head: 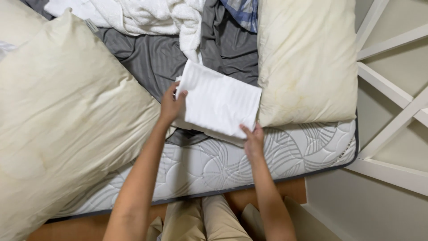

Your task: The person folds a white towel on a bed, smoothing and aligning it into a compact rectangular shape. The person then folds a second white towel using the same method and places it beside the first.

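Observation:
A folded white striped cloth (219, 101) lies near the front of a bare quilted mattress (214, 165). My left hand (171, 103) grips the cloth's left edge, fingers curled over it. The cloth's lower right corner is pinched by my right hand (253, 139). Both arms reach in from the bottom of the view.
A large cream pillow (67, 116) fills the left; a second cream pillow (306, 62) lies to the right. Crumpled grey sheet (151, 58), a white towel (147, 15) and a blue checked cloth (243, 11) sit behind. White wall bars (392, 89) stand at right.

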